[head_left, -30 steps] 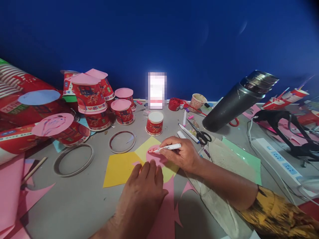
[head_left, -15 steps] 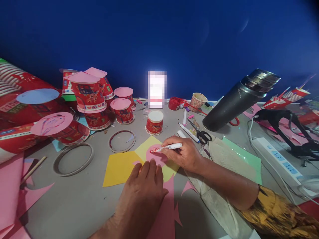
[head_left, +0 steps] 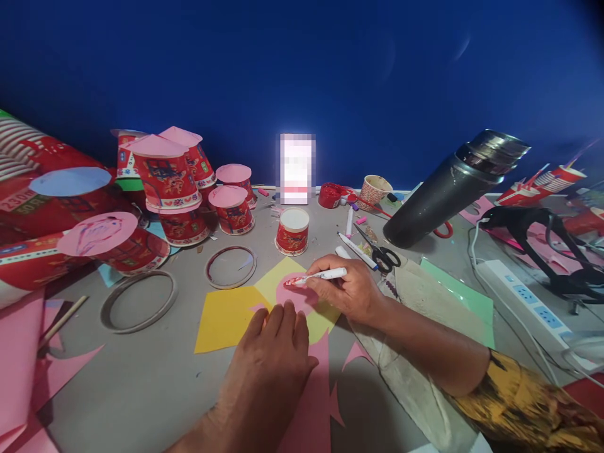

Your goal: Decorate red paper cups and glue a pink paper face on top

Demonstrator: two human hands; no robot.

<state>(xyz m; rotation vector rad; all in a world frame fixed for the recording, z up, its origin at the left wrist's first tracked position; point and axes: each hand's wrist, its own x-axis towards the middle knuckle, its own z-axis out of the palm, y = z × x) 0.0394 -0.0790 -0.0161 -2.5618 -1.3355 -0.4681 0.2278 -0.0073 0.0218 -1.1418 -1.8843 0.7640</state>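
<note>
My right hand (head_left: 352, 289) pinches a white marker pen (head_left: 325, 274), its red tip touching a round piece of pink paper (head_left: 287, 294). That disc lies on a light yellow sheet (head_left: 285, 267), which overlaps a darker yellow sheet (head_left: 221, 321). Flat over the lower edge of the disc rests my left hand (head_left: 271, 352), fingers stretched forward and holding nothing that I can see. Under its wrist side runs a pink paper strip (head_left: 314, 390). Just beyond the papers, a red paper cup (head_left: 292, 238) stands upside down.
Pink-topped red cups (head_left: 172, 176) stand stacked at the left, near two tape rings (head_left: 139, 302). Scissors (head_left: 384, 257), loose markers (head_left: 357, 250) and a tilted black flask (head_left: 438, 195) lie to the right. A power strip (head_left: 523, 302) with cables sits farther right. A glowing, blurred screen (head_left: 297, 167) stands behind.
The marker in my right hand has shifted very slightly and turned a little over the pink disc. My left hand stays in nearly the same place.
</note>
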